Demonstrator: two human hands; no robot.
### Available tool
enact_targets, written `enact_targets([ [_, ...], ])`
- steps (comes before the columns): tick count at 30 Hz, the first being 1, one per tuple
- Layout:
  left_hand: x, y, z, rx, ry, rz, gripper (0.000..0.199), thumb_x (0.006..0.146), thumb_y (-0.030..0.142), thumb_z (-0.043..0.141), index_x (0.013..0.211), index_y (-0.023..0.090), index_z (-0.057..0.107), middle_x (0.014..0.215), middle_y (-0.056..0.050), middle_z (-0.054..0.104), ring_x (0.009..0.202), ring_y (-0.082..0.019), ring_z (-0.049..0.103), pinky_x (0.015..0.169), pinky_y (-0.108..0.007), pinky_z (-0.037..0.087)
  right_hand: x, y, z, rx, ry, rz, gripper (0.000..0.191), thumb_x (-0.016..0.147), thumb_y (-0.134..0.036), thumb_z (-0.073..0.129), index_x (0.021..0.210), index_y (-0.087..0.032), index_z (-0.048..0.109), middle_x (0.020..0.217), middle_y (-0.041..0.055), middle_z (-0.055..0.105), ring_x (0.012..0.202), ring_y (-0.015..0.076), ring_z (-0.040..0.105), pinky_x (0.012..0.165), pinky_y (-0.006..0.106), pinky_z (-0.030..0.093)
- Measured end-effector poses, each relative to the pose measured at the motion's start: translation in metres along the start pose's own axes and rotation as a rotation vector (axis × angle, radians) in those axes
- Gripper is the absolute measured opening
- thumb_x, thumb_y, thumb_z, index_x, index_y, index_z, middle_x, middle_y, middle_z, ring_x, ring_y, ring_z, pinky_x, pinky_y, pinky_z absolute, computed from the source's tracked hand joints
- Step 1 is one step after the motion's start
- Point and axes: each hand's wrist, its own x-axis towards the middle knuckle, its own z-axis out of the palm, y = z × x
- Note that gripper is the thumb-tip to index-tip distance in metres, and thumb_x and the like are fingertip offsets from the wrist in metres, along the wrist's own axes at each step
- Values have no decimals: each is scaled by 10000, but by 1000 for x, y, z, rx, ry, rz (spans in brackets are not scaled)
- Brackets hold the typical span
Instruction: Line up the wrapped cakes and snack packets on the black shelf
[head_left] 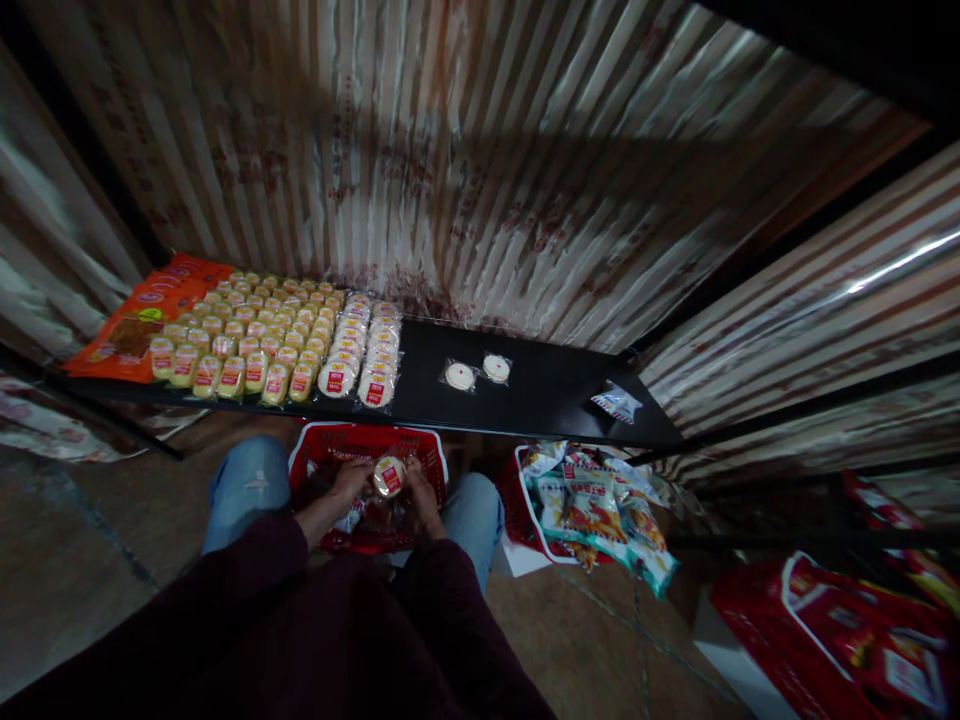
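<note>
Above the red basket (pixel 442 450) between my knees, a round white wrapped cake (pixel 389 478) with a red label is held up. My left hand (pixel 351 486) is closed on its left side. My right hand (pixel 421 494) grips the right side, its fingers partly hidden. On the black shelf (pixel 540 405) ahead, similar white cakes (pixel 376 385) stand in two rows. Left of those are rows of yellow wrapped cakes (pixel 232 375). Two white wrapped discs (pixel 460 375) lie apart on the shelf. The basket's contents are dark and hard to make out.
Orange packages (pixel 124 335) lie at the shelf's left end, and a small silvery packet (pixel 617 402) near its right. A second red basket (pixel 517 500) with teal snack bags (pixel 589 505) stands right of my knee. Another red basket (pixel 772 610) sits lower right. Dark posts frame the shelf.
</note>
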Motion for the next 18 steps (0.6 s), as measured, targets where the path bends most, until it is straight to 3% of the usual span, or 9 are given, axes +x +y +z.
enact_targets([
  [5,3,4,-9,11,-35,48,278,613,400,700,709,150,626,603,7,621,517,-106,539,488,-210,383,6,-3,11,165,88,161,229,594,-280,682,790,-192,600,722,18,674,665,165,637,705,299,527],
  [11,6,8,-9,10,-26,151,417,580,538,675,738,154,629,634,3,610,543,-109,522,507,-220,384,-2,-17,19,235,86,89,209,575,-245,699,745,-195,588,687,-13,674,625,141,608,647,265,511],
  [18,3,10,-5,3,-40,265,351,579,489,682,653,149,636,604,14,591,541,-99,491,505,-209,371,-12,-28,21,322,-29,49,250,618,-308,732,806,-188,620,768,-7,703,673,140,630,645,252,500],
])
